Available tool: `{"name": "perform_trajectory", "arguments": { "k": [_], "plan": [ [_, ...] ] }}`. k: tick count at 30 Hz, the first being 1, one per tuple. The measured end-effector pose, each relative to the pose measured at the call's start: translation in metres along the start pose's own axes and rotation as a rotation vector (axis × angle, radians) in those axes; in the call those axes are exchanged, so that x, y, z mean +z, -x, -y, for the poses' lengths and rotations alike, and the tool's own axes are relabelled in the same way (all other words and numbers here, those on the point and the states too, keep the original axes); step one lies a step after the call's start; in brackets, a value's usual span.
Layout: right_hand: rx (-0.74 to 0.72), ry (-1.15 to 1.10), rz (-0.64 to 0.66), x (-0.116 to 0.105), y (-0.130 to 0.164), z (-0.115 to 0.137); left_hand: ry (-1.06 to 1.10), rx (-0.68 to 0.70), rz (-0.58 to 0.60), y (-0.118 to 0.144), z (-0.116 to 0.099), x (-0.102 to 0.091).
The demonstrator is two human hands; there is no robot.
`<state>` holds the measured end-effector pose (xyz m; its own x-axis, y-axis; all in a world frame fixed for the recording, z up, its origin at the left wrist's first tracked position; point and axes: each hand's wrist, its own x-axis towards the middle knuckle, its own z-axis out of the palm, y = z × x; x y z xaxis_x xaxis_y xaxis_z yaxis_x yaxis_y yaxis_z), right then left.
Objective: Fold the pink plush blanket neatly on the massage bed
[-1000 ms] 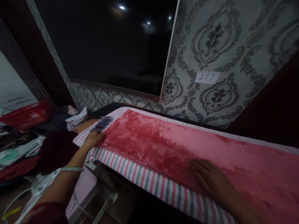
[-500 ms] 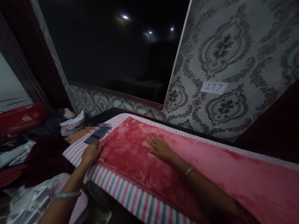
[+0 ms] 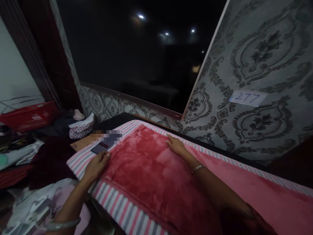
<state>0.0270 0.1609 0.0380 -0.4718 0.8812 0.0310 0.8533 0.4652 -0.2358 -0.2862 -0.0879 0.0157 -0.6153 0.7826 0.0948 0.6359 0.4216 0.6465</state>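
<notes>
A red plush cloth (image 3: 144, 163) lies over a pink, grey and white striped cloth (image 3: 122, 200) on a dark surface. My left hand (image 3: 97, 165), a pale bangle on its wrist, is at the cloth's left edge, fingers bent and closed on that edge. At the far edge of the plush, my right hand (image 3: 176, 146) pinches the pile between thumb and fingers; its other fingers are partly hidden. Just beyond my left hand, a dark phone (image 3: 101, 147) rests on the striped cloth.
A large black television (image 3: 137, 58) hangs on the patterned wall behind, beside a paper label reading 277 (image 3: 248, 98). To the left are a red bag (image 3: 31, 116), a heart-patterned cloth (image 3: 81, 127), piled clothes and a white power strip (image 3: 36, 212).
My right hand has moved from lying flat on the plush to its far edge, where its fingers close. My left hand stays at the left edge. The camera view has turned slightly left.
</notes>
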Motion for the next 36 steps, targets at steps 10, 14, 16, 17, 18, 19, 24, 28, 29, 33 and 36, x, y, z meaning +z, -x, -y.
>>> {"name": "perform_trajectory", "arguments": {
  "k": [10, 14, 16, 17, 18, 19, 24, 28, 29, 33, 36],
  "plan": [
    [-0.085, -0.108, -0.033, 0.025, -0.071, 0.078, 0.021, -0.027, 0.037, 0.008, 0.0, 0.001],
    [-0.145, -0.164, -0.075, 0.034, -0.09, 0.095, 0.04, -0.047, -0.002, 0.013, -0.003, 0.003],
    [-0.144, -0.187, -0.105, 0.038, -0.098, 0.097, 0.019, -0.058, -0.018, 0.017, -0.003, 0.007],
    [-0.137, -0.196, -0.12, 0.04, -0.101, 0.096, 0.005, -0.06, -0.027, 0.019, -0.003, 0.008],
    [-0.128, -0.205, -0.13, 0.042, -0.104, 0.094, -0.006, -0.061, -0.037, 0.021, -0.003, 0.01],
    [-0.118, -0.213, -0.132, 0.044, -0.108, 0.092, -0.013, -0.06, -0.047, 0.022, -0.002, 0.012],
    [-0.091, -0.232, -0.06, 0.046, -0.131, 0.091, 0.034, -0.048, -0.08, 0.025, 0.001, 0.017],
    [-0.112, -0.226, -0.042, 0.048, -0.15, 0.107, 0.072, -0.068, -0.099, 0.026, 0.001, 0.017],
    [-0.122, -0.222, -0.053, 0.05, -0.153, 0.11, 0.087, -0.072, -0.109, 0.026, 0.002, 0.017],
    [-0.114, -0.203, -0.112, 0.064, -0.154, 0.115, 0.316, -0.082, -0.12, 0.025, 0.008, 0.017],
    [-0.104, -0.193, -0.113, 0.071, -0.153, 0.113, 0.563, -0.123, -0.073, 0.023, 0.014, 0.018]
  ]
}}
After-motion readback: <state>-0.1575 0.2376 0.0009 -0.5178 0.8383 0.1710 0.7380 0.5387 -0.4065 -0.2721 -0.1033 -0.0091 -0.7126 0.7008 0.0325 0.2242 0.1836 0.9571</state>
